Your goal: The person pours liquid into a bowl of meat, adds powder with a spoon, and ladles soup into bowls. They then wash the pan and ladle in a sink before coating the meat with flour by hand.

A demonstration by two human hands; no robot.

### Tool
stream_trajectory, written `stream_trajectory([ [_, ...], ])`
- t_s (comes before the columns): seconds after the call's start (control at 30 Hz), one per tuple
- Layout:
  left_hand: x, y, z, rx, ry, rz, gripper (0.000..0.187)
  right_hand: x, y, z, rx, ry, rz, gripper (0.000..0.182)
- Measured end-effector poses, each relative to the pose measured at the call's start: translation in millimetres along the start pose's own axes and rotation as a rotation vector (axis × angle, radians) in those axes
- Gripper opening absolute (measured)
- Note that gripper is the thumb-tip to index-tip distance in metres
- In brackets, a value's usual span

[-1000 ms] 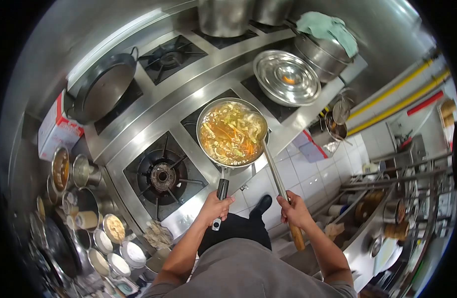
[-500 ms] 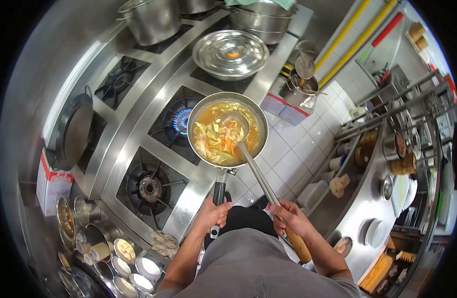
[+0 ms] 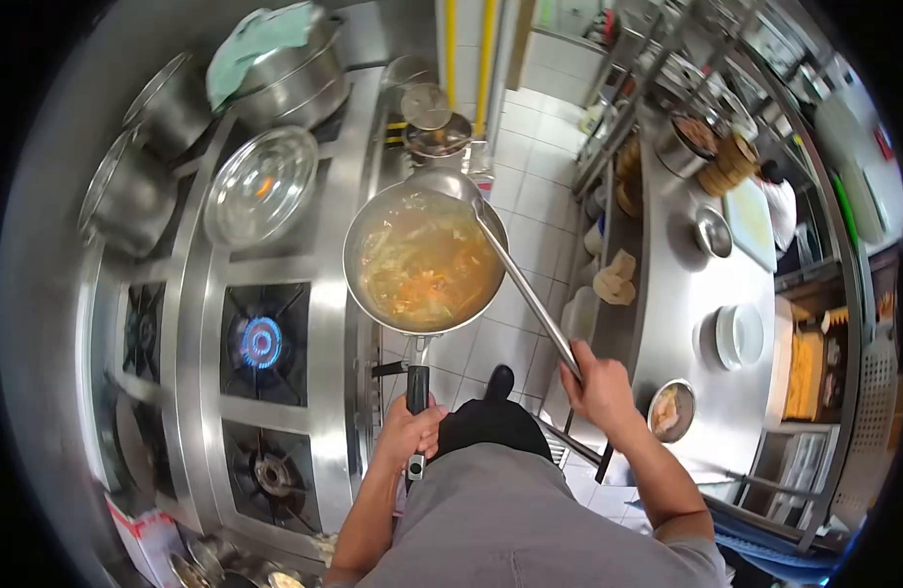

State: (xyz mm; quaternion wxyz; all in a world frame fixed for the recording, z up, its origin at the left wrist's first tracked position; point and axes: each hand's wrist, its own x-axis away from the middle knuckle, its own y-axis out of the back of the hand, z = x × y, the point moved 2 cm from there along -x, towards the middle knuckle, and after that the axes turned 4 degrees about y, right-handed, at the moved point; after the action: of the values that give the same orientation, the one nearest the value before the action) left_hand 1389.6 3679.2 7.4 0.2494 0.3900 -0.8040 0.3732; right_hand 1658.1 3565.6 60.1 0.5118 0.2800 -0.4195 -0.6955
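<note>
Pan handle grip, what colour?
The pan handle grip is black; shows best in the head view, the only one here.

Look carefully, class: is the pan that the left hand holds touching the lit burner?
Apart. The head view shows a strip of steel stovetop between the pan and the lit burner.

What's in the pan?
The pan holds cloudy broth with orange shreds and pale pieces. The broth covers the bottom, so anything resting there can't be seen.
</note>
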Motion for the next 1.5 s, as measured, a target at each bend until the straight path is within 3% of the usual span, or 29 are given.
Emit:
stream_trajectory([
  [0.07, -15.6, -24.4, -7.5, -0.010, 0.012, 0.024, 0.021, -11.1, 12.6, -31.8, 0.175, -0.048, 0.005, 0.023],
  [0.23, -62.4, -73.0, -18.3, -0.083, 0.040, 0.098, 0.021, -11.2, 37.8, -86.8, 0.071, -0.146, 0.013, 0.020],
  [0.33, -86.5, -101.8, -25.0, -0.124, 0.063, 0.137, 0.022, -0.3, 52.0, -99.6, -0.287, -0.256, 0.048, 0.019],
  [0.43, -108.3, -126.4, -32.9, -0.176, 0.080, 0.161, 0.022, 4.0, 66.5, -96.7, -0.826, -0.606, 0.198, 0.021],
  [0.67, -155.6, -168.1, -72.2, -0.326, 0.168, 0.280, 0.023, -2.6, 84.7, -105.5, -1.758, -0.848, 0.121, 0.021],
  [0.83, -191.7, -188.4, -108.6, -0.425, 0.250, 0.379, 0.025, -12.4, 75.4, -101.2, -1.698, -0.764, -0.047, 0.024],
  [0.97, -219.2, -209.2, -146.8, -0.547, 0.289, 0.459, 0.024, -30.8, 73.7, -92.5, -1.457, -0.821, -0.213, 0.021],
  [1.33, -275.3, -267.5, -213.7, -0.754, 0.400, 0.726, 0.024, -59.3, 86.2, -77.3, -0.745, -1.048, -0.725, 0.026],
  [1.5, -289.0, -296.2, -215.4, -0.844, 0.473, 0.823, 0.024, -47.0, 84.6, -79.0, -0.143, -1.027, -0.844, 0.030],
])
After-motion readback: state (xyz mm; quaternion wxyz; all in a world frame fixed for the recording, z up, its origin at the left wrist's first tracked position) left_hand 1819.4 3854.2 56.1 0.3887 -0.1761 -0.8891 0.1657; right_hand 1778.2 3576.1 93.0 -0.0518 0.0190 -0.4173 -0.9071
